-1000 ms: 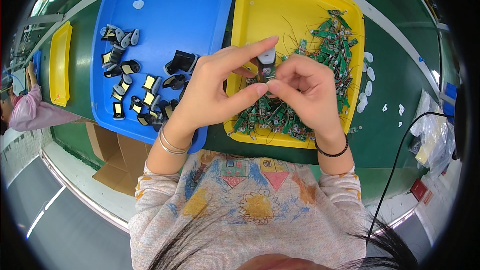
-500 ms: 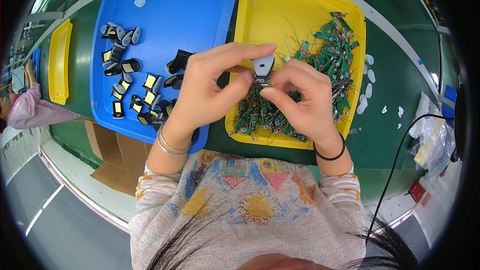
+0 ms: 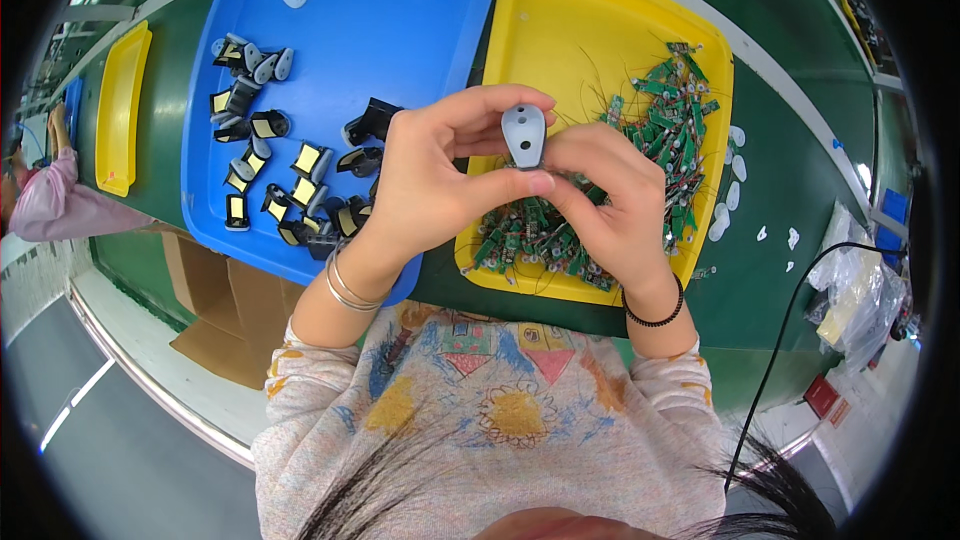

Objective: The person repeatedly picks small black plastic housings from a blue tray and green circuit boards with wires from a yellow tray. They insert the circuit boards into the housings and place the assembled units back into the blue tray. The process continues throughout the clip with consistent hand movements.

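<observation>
Between both hands, over the yellow tray point(image 3: 555, 25), a grey teardrop-shaped plastic casing point(image 3: 524, 132) shows its face with two dark holes. My left hand point(image 3: 430, 170) grips it, fingers behind its left side and thumb at its lower end. My right hand point(image 3: 612, 195) pinches the lower right of the same casing, its fingertips close to the left thumb. Whatever lies behind the casing is hidden. Beneath and beyond the hands, small green circuit boards point(image 3: 665, 125) with thin wires are heaped in the yellow tray.
Left stands a blue tray point(image 3: 385, 5) with several black-and-grey casings point(image 3: 310, 162) bearing pale yellow pads. White oval pieces point(image 3: 738, 168) and a clear plastic bag point(image 3: 850, 290) lie right. A black cable point(image 3: 775, 360) hangs there. Farther left are another yellow tray point(image 3: 122, 110) and a person in pink point(image 3: 70, 202).
The casing has tipped so that its whole face shows, and the circuit board seen at its lower end is now hidden. My left thumb has moved down to its lower end.
</observation>
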A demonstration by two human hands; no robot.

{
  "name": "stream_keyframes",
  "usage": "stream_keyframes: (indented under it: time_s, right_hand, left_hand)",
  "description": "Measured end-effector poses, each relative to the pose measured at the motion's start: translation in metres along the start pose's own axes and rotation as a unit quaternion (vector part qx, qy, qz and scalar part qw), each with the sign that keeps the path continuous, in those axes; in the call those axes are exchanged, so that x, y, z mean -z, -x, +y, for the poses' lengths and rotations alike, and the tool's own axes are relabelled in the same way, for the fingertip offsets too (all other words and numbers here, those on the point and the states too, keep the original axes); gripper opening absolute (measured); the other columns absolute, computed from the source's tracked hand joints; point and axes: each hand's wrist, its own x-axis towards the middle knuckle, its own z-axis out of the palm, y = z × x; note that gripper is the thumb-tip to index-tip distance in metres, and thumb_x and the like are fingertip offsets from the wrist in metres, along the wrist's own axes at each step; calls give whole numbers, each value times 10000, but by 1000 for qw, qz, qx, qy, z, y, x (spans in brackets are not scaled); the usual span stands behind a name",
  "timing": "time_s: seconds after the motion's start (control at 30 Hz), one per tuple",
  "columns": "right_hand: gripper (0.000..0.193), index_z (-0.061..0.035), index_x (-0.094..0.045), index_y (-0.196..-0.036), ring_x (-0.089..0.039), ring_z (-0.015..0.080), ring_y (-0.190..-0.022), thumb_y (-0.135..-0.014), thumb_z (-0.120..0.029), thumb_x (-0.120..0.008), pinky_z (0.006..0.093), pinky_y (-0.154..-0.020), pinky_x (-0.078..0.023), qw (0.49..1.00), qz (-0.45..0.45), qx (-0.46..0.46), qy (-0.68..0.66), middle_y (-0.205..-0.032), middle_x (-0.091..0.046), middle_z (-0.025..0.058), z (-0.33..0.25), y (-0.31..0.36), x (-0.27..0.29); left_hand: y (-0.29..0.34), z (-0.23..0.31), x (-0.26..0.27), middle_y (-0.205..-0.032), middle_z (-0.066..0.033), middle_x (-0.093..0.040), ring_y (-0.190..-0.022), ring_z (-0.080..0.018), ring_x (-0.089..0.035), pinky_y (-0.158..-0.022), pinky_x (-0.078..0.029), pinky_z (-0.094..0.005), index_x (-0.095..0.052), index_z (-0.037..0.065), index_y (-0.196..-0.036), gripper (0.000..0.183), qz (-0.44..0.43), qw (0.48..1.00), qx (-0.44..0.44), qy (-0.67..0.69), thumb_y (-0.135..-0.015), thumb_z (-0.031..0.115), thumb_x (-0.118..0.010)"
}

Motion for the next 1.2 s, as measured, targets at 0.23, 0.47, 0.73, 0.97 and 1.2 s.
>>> stream_keyframes:
  time_s: [0.23, 0.47, 0.73, 0.97, 1.2]
  right_hand:
    - [128, -42, -604, -752, -553, 238, -589, -640, -14, -657, 317, -518, -438, 994, -40, 67, 80, -670, -560, 85, -8, -19, 8]
    - [93, -111, -631, -834, -583, 234, -749, -749, -141, -604, 328, -627, -468, 881, -19, 155, 446, -790, -611, 33, 104, -130, 44]
    - [178, -173, -641, -950, -578, 218, -872, -794, -229, -577, 341, -725, -481, 813, -124, -24, 569, -897, -625, 23, 199, -174, 70]
    - [194, -60, -626, -864, -539, 265, -862, -698, -161, -628, 358, -755, -438, 886, -74, 83, 449, -864, -608, 88, 123, -146, 54]
    - [147, -49, -603, -825, -527, 262, -863, -714, -138, -642, 349, -763, -434, 929, -211, 61, 298, -819, -571, 87, 42, -64, 42]
  left_hand:
    - [-1, 1, 4, -1032, -124, -594, -1010, -178, -544, -896, -426, -302, -538, -47, -1093, 474, 12, 996, -90, -19, -661, 29, -719]
    - [0, 14, 77, -874, -94, -587, -795, -273, -525, -706, -426, -346, -600, 69, -904, 260, 152, 815, -115, -547, -667, 130, -690]
    - [12, 14, 67, -767, -59, -578, -758, -250, -514, -662, -418, -349, -583, 54, -738, 193, 19, 806, 0, -591, -586, 63, -701]
    - [0, -6, 67, -814, -55, -549, -807, -252, -519, -698, -431, -363, -571, 61, -735, 220, -16, 770, -15, -638, -561, 40, -704]
    - [-6, -8, 64, -811, -64, -555, -796, -261, -513, -693, -445, -359, -582, 58, -752, 122, 16, 813, -109, -571, -643, 63, -636]
